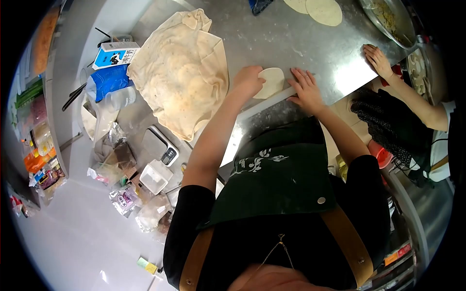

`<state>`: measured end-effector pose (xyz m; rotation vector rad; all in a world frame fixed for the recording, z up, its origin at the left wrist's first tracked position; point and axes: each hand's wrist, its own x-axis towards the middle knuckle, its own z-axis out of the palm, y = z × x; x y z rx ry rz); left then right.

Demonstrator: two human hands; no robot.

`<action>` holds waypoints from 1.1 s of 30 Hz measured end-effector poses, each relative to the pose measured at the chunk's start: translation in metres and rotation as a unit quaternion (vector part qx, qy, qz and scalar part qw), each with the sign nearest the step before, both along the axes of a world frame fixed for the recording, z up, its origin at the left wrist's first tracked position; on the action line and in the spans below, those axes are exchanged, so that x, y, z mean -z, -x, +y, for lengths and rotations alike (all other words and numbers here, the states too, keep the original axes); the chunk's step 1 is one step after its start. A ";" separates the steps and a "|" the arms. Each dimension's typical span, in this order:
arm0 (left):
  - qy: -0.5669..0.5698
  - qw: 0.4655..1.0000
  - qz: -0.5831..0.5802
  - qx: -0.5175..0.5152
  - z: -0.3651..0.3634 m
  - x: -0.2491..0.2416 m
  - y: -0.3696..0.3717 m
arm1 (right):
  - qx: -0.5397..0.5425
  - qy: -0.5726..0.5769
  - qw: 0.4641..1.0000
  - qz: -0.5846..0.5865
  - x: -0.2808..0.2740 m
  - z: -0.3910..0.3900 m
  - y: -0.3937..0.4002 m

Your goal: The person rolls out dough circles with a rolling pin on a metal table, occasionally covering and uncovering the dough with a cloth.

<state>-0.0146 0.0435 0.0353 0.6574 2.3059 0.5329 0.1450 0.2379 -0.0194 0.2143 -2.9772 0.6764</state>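
A flat round of pale dough point(271, 83) lies on the steel table near its front edge. My left hand point(249, 82) is closed at the left edge of this round, its fingertips pinching the dough. Just in front of the dough runs a long pale rod point(267, 104), which looks like a rolling pin. Over the rod's right end rests my right hand point(307, 91), with its fingers stretched out and apart. To the left of my left hand, a beige cloth point(221, 63) holds a large heap of pale, floury dough pieces point(174, 72).
More dough rounds point(324, 11) lie at the back, near a metal bowl of filling point(387, 19). A co-worker's hand point(378, 60) rests on the table's right edge. At the left are a milk carton point(115, 55), a kitchen scale point(160, 144), a white tub point(155, 177) and several bags.
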 end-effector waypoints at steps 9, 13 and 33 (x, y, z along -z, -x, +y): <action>0.004 1.000 -0.012 -0.005 -0.044 0.044 0.009 | -0.076 0.016 0.997 0.006 -0.027 0.000 0.033; -0.009 0.999 -0.041 -0.028 -0.045 0.042 0.013 | 0.009 -0.007 1.000 -0.011 -0.011 -0.019 0.060; 0.010 0.999 0.033 0.042 -0.013 0.008 0.009 | 0.032 0.012 0.999 0.023 0.013 -0.025 0.009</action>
